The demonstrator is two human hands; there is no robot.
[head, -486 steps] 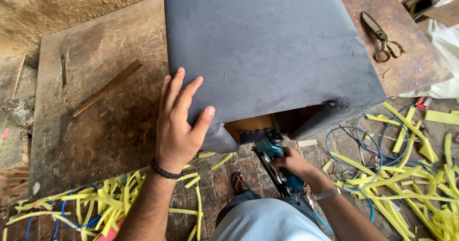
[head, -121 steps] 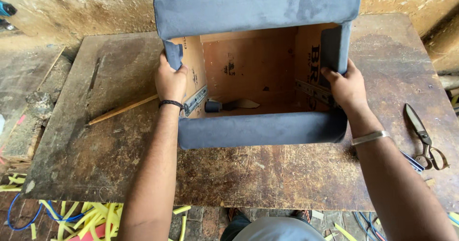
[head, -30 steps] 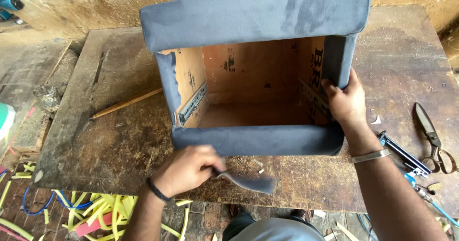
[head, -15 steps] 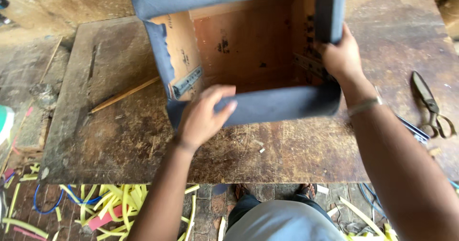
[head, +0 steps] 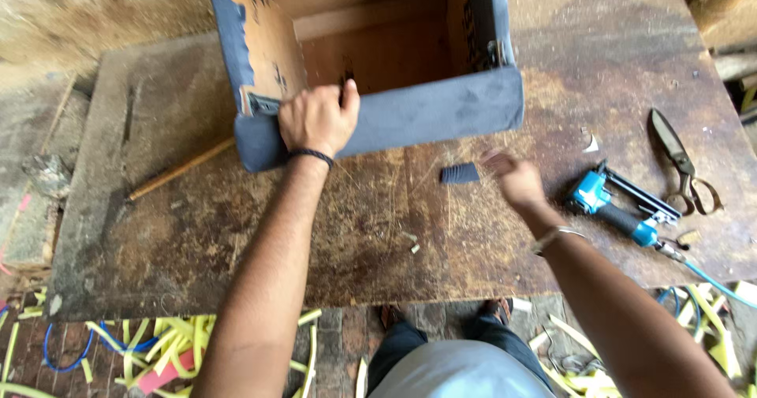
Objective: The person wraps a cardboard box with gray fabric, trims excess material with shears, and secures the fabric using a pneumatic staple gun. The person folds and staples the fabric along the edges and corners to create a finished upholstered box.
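A big box frame covered in grey-blue cloth lies on its side at the far part of the wooden bench, with its open side facing up toward the camera. You can see brown wood inside it.

The left hand rests on the near padded edge of the frame, close to its left corner. Its fingers curl over the edge and into the opening, so this grip is closed on the cloth-covered rim.

The right hand is over the bench, in front of the frame and apart from it. It looks blurry (so I cannot tell if its grip is open or closed). Nothing can be seen in it. A small dark scrap of cloth lies on the bench just beside it.

To the right lies a blue staple gun with a hose, and past it a big pair of scissors. A thin wooden stick lies left of the frame. Yellow foam strips cover the floor below.
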